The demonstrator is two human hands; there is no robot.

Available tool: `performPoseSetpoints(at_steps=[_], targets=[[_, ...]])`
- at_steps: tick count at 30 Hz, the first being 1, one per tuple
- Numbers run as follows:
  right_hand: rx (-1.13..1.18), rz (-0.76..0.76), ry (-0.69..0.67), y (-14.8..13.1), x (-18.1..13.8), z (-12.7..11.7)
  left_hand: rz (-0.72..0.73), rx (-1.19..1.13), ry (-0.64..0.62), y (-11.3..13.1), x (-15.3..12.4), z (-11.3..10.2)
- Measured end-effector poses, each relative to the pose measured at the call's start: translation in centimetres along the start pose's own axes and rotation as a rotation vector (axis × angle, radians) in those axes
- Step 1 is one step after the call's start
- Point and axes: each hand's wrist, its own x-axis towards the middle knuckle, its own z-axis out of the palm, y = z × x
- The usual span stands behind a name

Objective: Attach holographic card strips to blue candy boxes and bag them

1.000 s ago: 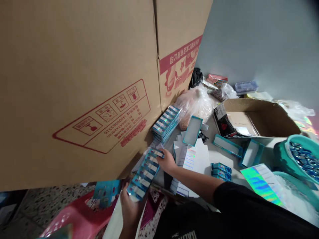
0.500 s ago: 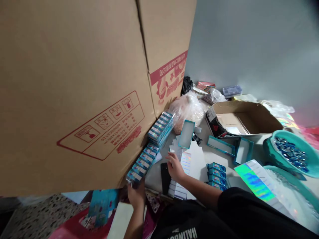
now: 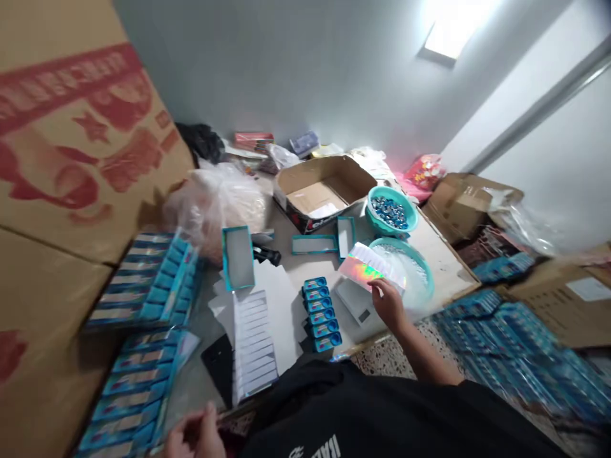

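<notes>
My right hand (image 3: 387, 304) has its fingertips pinched at the near edge of a shiny rainbow holographic sheet (image 3: 365, 267). That sheet lies slanted over the side of a turquoise basin (image 3: 429, 273) and above a white digital scale (image 3: 354, 302). At the bottom left, my left hand (image 3: 195, 436) is partly cut off and a little blurred. Its thumb stands apart from the curled fingers, with nothing visible between them. Beside it runs a row of small blue packs (image 3: 136, 381). A column of blue cases (image 3: 322, 315) stands between my hands, near a pile of white strips (image 3: 255, 343).
Big cardboard cartons (image 3: 42, 254) rise at the left. A black phone (image 3: 219, 369) lies by the strips. Behind are an open blue box (image 3: 238, 257), a shallow carton (image 3: 329, 187) and a turquoise bowl of blue pieces (image 3: 392, 210). Blue packs (image 3: 520, 343) are stacked at right.
The view has turned right. My right hand has moved from beside the phone to the holographic sheet. My left hand has come away from the end of the blue packs.
</notes>
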Motion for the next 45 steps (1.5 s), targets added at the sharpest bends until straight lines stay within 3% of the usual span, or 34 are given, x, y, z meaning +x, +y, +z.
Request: performPoseSetpoints(at_steps=[2, 6, 9, 13, 16, 19, 23, 27, 30, 33, 36, 40, 42, 45], targets=[[-0.091, 0.086, -0.025, 2.8, -1.1, -1.8, 0.077, -0.102, 0.074, 4.6, 1.3, 1.7], [-0.243, 0.231, -0.061, 7.3, -1.2, -2.9, 0.441, -0.041, -0.309, 12.4, 4.3, 6.8], [-0.346, 0.309, -0.158, 11.1, 0.0, -3.2, 0.572, 0.026, -0.430, 16.5, 5.1, 10.4], [-0.421, 0.310, -0.385, 15.9, 1.3, -4.7, 0.725, 0.192, -0.373, 20.3, 3.6, 12.4], [-0.365, 0.232, -0.389, 18.4, 1.7, -5.8, 0.724, 0.248, -0.302, 21.5, 1.3, 13.1], [-0.324, 0.192, -0.349, 19.1, 2.0, -6.2, 0.733, 0.268, -0.320, 22.1, -1.0, 14.5], [-0.253, 0.127, -0.263, 17.3, 2.5, -7.6, 0.903, 0.163, -0.383, 24.3, -3.7, 16.8], [-0.068, -0.182, -0.230, 12.8, 3.3, -11.4, 1.076, 0.146, -0.263, 29.3, -5.4, 18.1], [0.130, -0.419, -0.289, 9.4, 3.9, -14.1, 1.128, 0.244, -0.128, 32.9, -5.0, 18.3], [0.213, -0.535, -0.332, 7.0, 4.1, -15.7, 1.125, 0.371, -0.216, 35.1, -3.6, 17.7], [0.046, -0.591, -0.359, 5.6, 4.2, -16.6, 1.035, 0.404, -0.386, 36.1, -2.7, 16.7], [-0.133, -0.695, -0.447, 3.8, 4.6, -17.8, 0.950, 0.388, -0.514, 36.8, -2.9, 15.7], [-0.110, -0.711, -0.521, 2.7, 4.8, -18.0, 0.965, 0.363, -0.479, 36.9, -3.1, 15.4], [-0.041, -0.622, -0.579, 1.7, 5.1, -17.7, 1.070, 0.367, -0.261, 36.6, -3.0, 15.3]])
